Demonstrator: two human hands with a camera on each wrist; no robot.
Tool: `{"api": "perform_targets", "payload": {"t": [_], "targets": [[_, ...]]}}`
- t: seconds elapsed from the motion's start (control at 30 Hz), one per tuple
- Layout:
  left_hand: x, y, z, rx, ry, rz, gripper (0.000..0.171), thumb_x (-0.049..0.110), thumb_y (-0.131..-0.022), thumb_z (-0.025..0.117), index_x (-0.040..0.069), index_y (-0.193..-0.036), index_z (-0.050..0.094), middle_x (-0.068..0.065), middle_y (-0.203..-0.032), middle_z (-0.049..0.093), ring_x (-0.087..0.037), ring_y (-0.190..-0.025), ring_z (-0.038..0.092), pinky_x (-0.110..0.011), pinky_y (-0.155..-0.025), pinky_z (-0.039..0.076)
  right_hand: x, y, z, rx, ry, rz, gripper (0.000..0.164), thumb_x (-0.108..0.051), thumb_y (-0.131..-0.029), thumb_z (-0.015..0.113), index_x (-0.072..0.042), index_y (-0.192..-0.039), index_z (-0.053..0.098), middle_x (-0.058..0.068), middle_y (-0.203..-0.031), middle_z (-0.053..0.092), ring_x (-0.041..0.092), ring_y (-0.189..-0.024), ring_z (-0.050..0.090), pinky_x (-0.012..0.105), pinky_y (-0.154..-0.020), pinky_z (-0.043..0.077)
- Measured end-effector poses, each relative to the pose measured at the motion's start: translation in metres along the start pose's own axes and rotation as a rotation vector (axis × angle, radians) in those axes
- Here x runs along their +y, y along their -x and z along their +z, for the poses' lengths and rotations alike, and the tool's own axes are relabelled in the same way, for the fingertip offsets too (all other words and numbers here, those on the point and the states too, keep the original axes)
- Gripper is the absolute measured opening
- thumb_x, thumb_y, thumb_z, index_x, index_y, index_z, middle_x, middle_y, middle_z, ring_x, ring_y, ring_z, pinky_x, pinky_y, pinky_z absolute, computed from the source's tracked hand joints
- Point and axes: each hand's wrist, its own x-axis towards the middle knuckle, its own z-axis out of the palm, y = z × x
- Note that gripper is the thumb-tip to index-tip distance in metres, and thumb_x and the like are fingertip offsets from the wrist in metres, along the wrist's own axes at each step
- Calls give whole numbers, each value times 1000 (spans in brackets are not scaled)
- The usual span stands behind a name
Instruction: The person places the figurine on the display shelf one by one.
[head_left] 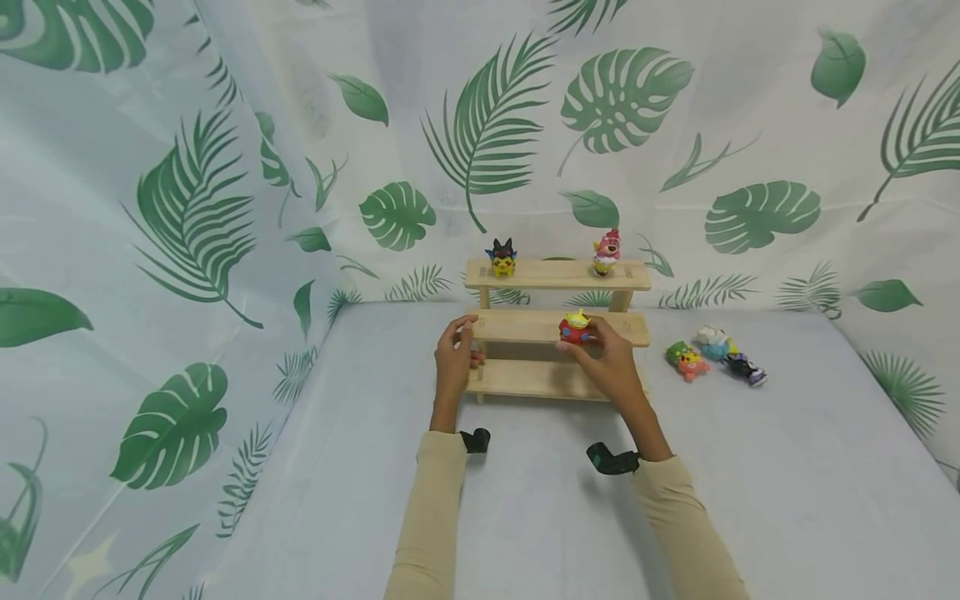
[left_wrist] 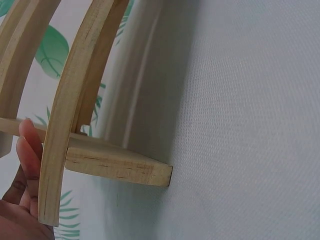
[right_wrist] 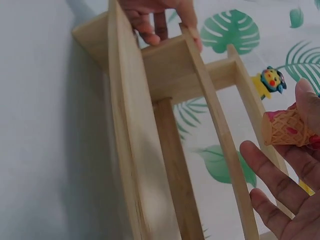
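Green leaves are printed on the white backdrop (head_left: 495, 221), which stands behind and beside a pale surface (head_left: 337, 467). Red toy (head_left: 574, 332) with yellow top and blue spots is in the grip of the right hand (head_left: 611, 362), pinched between thumb and fingers, in front of the middle board of a three-level wooden stand (head_left: 525, 327); whether it touches this board, I cannot tell. Left hand (head_left: 454, 350) has its grip around the left end of the same board. On the top board, a yellow figure (head_left: 503, 265) with dark ears stands at left and a pink figure (head_left: 606, 250) at right. To the right of the stand, three toys lie close together on the surface: a green-and-pink toy (head_left: 686, 360), a white-and-blue toy (head_left: 715, 341) and a dark toy (head_left: 745, 368). Both arms wear beige sleeves (head_left: 431, 517).
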Motion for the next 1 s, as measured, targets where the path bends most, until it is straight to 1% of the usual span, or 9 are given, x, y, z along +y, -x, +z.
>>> {"api": "perform_targets", "payload": {"t": [0.1, 0.27, 0.33, 0.47, 0.57, 0.7, 0.8, 0.93, 1.0], "targets": [[-6, -1, 2, 19, -14, 8, 30, 38, -103, 49, 23, -123, 66, -15, -98, 66, -31, -60, 69, -27, -50, 57, -2, -1, 4, -9, 13, -2, 49, -20, -84, 78, -1, -124, 57, 18, -117, 67, 33, -107, 67, 44, -95, 53], [-8, -1, 3, 30, -11, 11, 28, 37, -103, 49, 24, -121, 66, -15, -97, 67, -19, -55, 67, -22, -47, 54, -5, -6, 11, -28, 19, -21, 49, -18, -83, 79, 0, -124, 58, 20, -115, 68, 33, -104, 68, 43, -90, 56], [-7, 0, 3, 26, -3, 15, 29, 36, -103, 49, 21, -122, 66, -16, -98, 68, -22, -55, 68, -24, -47, 55, -6, -8, 13, -37, 13, -30, 49, -17, -83, 79, 0, -124, 58, 20, -114, 69, 33, -101, 69, 36, -88, 57], [8, 3, 0, -8, 12, -2, 31, 29, -104, 49, 12, -126, 64, -21, -101, 67, -42, -64, 69, -44, -55, 60, -18, -12, 17, -64, -15, -49, 49, -10, -84, 77, 4, -127, 56, 24, -113, 68, 36, -98, 70, 37, -87, 58], [7, 2, 1, -6, 3, -4, 30, 30, -104, 49, 15, -125, 65, -19, -101, 67, -40, -63, 69, -43, -55, 61, -17, -17, 22, -71, -29, -64, 48, -8, -84, 77, 6, -125, 56, 26, -112, 67, 37, -99, 69, 42, -86, 57], [-8, -4, 3, 21, -7, 20, 28, 39, -102, 50, 25, -121, 66, -13, -99, 67, -23, -56, 68, -23, -47, 55, -6, -24, 29, -68, -32, -68, 46, -14, -84, 77, 2, -122, 57, 23, -111, 69, 34, -99, 70, 41, -84, 59], [-7, -4, 2, 17, -2, 16, 30, 39, -102, 50, 23, -122, 66, -15, -100, 67, -32, -59, 69, -26, -49, 57, -6, -27, 32, -69, -31, -58, 45, -16, -85, 77, 2, -122, 57, 22, -110, 69, 34, -98, 70, 42, -83, 59], [-2, -1, 0, -4, 1, -1, 34, 38, -103, 49, 19, -126, 64, -20, -103, 67, -46, -70, 69, -42, -56, 61, -6, -32, 39, -76, -26, -32, 49, -17, -87, 75, 3, -126, 54, 24, -112, 67, 35, -102, 68, 43, -85, 59], [6, 2, -2, -15, -2, -5, 34, 33, -104, 48, 14, -127, 64, -21, -104, 67, -49, -72, 68, -48, -59, 61, -7, -35, 42, -83, -30, -21, 52, -16, -87, 75, 4, -129, 53, 25, -112, 66, 36, -104, 67, 44, -87, 59]]}}
